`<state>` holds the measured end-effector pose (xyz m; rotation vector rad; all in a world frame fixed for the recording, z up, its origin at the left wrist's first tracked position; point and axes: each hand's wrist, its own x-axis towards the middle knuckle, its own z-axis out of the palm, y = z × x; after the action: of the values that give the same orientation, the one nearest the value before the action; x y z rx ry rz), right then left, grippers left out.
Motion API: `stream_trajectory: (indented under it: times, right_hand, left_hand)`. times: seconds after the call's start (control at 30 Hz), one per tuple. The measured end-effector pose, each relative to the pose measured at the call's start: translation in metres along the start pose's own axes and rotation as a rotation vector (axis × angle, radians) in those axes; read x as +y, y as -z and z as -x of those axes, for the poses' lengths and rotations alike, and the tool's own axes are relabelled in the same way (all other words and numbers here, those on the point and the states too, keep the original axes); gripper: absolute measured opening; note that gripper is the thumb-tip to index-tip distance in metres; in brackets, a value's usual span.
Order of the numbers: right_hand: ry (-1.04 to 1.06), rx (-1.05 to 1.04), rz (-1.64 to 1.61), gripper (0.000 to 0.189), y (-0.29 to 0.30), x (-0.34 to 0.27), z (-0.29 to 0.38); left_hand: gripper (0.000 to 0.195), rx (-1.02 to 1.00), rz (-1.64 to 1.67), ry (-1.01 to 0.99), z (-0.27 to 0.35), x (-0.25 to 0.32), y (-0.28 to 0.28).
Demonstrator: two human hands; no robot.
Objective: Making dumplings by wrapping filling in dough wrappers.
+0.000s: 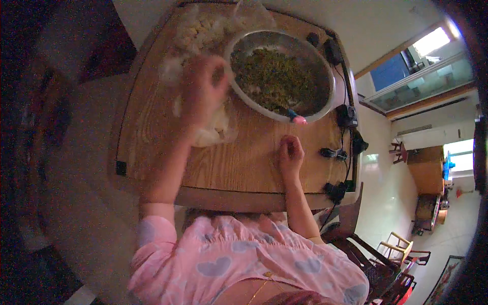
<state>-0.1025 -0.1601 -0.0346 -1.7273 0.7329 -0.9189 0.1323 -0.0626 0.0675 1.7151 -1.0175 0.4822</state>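
A wide metal bowl [331,95] holding chopped greenish filling [276,76] stands on the wood-patterned table. A utensil's pink handle end [299,120] rests over its near rim. My left hand [206,85], blurred, is raised just left of the bowl with curled fingers; whether it holds something is unclear. Below it lies a clear plastic bag with something pale [213,133] in it. My right hand [291,154] rests curled on the table below the bowl, with no object visible in it. Pale lumps [200,32], indistinct, lie at the upper left beside clear plastic [253,15].
Black adapters [346,116] and a bundled cable [333,153] lie along the table's right side, with a cord running past the near edge. Dark chairs [373,255] and a light wooden chair [396,244] stand at the lower right.
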Motion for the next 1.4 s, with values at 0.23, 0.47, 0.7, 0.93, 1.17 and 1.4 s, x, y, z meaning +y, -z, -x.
stream_trajectory:
  times: [0.23, 0.47, 0.7, 0.93, 1.17, 1.4]
  right_hand:
    - [-0.055, -0.070, -0.190, 0.006, -0.002, -0.015, 0.004]
    - [-0.125, -0.038, 0.033, 0.009, -0.005, -0.013, 0.001]
    - [-0.121, 0.001, 0.045, 0.008, -0.007, -0.018, 0.001]
    - [-0.108, -0.036, 0.077, 0.008, -0.006, -0.017, 0.001]
    - [-0.114, -0.010, 0.047, 0.007, -0.004, -0.002, 0.003]
    - [-0.088, -0.081, 0.048, 0.014, -0.001, -0.009, 0.003]
  left_hand:
    - [0.008, -0.510, 0.475, 0.058, 0.125, 0.077, -0.070]
    - [0.028, -0.740, 0.920, 0.869, 0.159, 0.006, -0.102]
    - [0.019, -0.645, 0.958, 0.803, 0.139, 0.028, -0.088]
    - [0.015, -0.604, 1.040, 0.817, 0.141, 0.025, -0.088]
    - [0.020, -0.658, 0.924, 0.819, 0.138, 0.026, -0.086]
    - [0.036, -0.591, 1.032, 0.937, 0.137, 0.028, -0.083]
